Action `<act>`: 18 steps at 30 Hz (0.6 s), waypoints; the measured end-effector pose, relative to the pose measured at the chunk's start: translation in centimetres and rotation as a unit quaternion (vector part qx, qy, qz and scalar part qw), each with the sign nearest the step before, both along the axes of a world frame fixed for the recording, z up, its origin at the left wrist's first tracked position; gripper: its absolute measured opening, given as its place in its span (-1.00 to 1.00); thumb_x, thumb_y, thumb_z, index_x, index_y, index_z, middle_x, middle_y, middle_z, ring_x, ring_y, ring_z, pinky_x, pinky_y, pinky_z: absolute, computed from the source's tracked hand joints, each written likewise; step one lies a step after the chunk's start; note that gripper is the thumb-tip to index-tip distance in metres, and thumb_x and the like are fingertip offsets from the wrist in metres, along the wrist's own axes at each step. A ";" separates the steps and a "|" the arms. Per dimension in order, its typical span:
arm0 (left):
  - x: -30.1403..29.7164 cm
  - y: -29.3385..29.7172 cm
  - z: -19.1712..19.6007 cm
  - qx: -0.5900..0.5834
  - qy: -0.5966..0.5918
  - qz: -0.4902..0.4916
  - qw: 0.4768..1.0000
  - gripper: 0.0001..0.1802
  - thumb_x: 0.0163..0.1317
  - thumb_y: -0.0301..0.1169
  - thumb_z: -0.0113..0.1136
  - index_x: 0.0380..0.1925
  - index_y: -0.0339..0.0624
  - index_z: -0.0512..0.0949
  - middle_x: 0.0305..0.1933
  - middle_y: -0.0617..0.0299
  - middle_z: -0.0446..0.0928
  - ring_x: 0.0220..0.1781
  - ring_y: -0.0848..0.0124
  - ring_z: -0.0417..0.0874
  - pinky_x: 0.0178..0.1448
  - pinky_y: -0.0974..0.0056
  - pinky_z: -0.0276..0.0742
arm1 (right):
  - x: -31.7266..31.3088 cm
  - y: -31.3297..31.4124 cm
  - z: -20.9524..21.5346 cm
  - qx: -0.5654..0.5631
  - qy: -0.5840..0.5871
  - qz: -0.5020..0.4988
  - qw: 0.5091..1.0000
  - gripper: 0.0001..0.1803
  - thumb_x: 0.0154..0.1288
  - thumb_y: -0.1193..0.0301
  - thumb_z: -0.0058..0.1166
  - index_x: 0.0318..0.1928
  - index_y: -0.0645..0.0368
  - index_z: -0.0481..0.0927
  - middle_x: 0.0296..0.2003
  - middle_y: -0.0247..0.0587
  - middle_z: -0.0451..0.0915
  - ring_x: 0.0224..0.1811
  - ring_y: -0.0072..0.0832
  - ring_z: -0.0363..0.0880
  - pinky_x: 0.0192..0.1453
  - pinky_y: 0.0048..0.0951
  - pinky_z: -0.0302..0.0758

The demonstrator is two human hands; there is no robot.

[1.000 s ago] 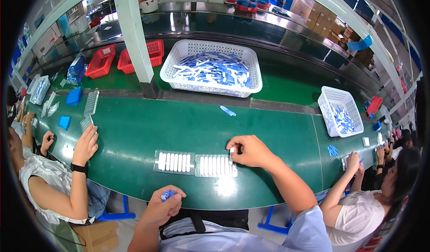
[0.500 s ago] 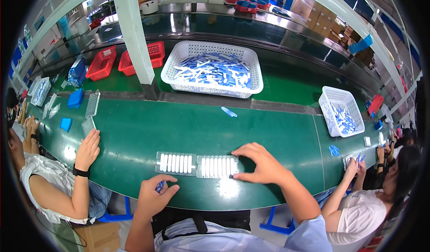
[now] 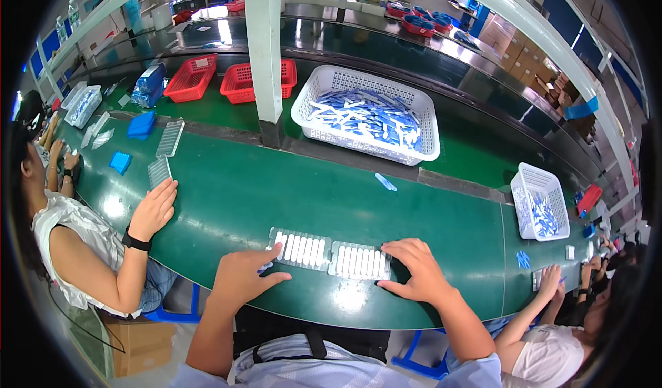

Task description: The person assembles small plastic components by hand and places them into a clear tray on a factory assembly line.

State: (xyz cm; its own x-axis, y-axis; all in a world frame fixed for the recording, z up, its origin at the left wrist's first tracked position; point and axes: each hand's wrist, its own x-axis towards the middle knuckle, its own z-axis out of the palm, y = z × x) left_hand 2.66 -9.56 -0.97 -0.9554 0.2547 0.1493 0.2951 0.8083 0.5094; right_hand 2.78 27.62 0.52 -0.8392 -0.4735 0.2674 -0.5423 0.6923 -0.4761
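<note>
Two clear plastic trays lie end to end near the table's front edge, a left tray [image 3: 304,251] and a right tray [image 3: 360,262], each holding a row of several white sticks. My left hand [image 3: 249,277] is at the left tray's outer end, thumb and forefinger apart. Small blue pieces [image 3: 265,267] show partly under its curled fingers; most of what it holds is hidden. At the right tray's outer end, my right hand [image 3: 422,277] grips the tray, forefinger at the far corner and thumb at the near one.
Beyond the trays stands a white basket [image 3: 310,122] of blue and white pieces, with loose blue pieces [image 3: 386,182] nearer. A post [image 3: 265,57] rises beside red baskets [image 3: 191,79]. A co-worker's hand [image 3: 155,209] is at left; another person [image 3: 541,350] works at right near a smaller white basket [image 3: 524,209].
My left hand has moved in to the left tray's outer end, its thumb and forefinger spreading apart. My right hand stays at the right tray. The whole view has shifted and tilted.
</note>
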 end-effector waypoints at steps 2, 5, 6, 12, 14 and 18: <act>0.2 0.0 -0.1 0.000 0.011 -0.015 1.000 -0.33 0.01 0.07 0.53 0.11 0.01 0.69 -0.38 0.15 0.71 -0.47 0.25 0.70 -0.31 0.21 0.59 | -0.1 0.0 0.2 0.015 0.001 0.004 1.000 -0.33 0.03 0.14 0.49 0.16 0.10 0.60 0.13 -0.22 0.61 0.18 -0.14 0.50 0.26 -0.16 0.40; 0.2 0.3 0.3 -0.076 0.040 -0.022 0.996 -0.33 0.05 0.11 0.47 0.10 -0.01 0.69 -0.41 0.20 0.70 -0.46 0.26 0.71 -0.33 0.22 0.58 | -0.3 -0.2 0.4 0.016 0.000 0.004 1.000 -0.33 0.04 0.13 0.49 0.16 0.10 0.60 0.12 -0.22 0.62 0.17 -0.15 0.50 0.27 -0.16 0.41; 0.0 0.4 0.1 -0.067 0.074 -0.037 0.994 -0.34 0.07 0.11 0.45 0.09 -0.02 0.69 -0.43 0.23 0.69 -0.47 0.27 0.70 -0.35 0.22 0.57 | -0.3 -0.3 0.6 0.017 0.000 0.006 1.000 -0.33 0.04 0.13 0.49 0.16 0.10 0.60 0.12 -0.22 0.62 0.17 -0.15 0.50 0.27 -0.16 0.41; -0.4 0.8 0.6 -0.138 0.088 -0.071 0.984 -0.41 0.10 0.09 0.42 0.02 -0.05 0.69 -0.50 0.30 0.64 -0.49 0.31 0.67 -0.41 0.21 0.52 | 0.1 -0.2 1.1 0.043 -0.007 0.005 0.999 -0.36 0.05 0.15 0.48 0.16 0.07 0.61 0.13 -0.21 0.60 0.16 -0.14 0.52 0.25 -0.15 0.43; -0.5 0.5 0.7 -0.149 0.101 -0.090 0.980 -0.42 0.09 0.07 0.43 0.01 -0.04 0.69 -0.50 0.31 0.64 -0.49 0.31 0.67 -0.42 0.20 0.51 | 0.3 0.0 1.2 0.018 -0.011 -0.004 1.000 -0.46 0.07 0.17 0.47 0.08 0.04 0.67 0.14 -0.18 0.59 0.15 -0.15 0.54 0.20 -0.15 0.47; -0.5 0.5 0.2 -0.096 0.125 -0.075 0.985 -0.50 0.08 0.00 0.47 -0.05 -0.05 0.71 -0.49 0.27 0.65 -0.49 0.29 0.67 -0.40 0.20 0.53 | 1.2 -0.2 0.6 0.053 0.082 0.014 0.995 -0.69 0.11 0.27 0.44 -0.12 0.05 0.75 0.09 -0.22 0.61 0.12 -0.20 0.57 0.14 -0.16 0.49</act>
State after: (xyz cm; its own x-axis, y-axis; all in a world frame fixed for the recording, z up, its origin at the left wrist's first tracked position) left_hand 2.17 -9.08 -0.79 -0.8444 0.4358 0.3114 0.5149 0.8207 0.2476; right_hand 3.97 27.41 1.11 -0.7748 -0.5282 0.3474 -0.6260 0.7179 -0.3046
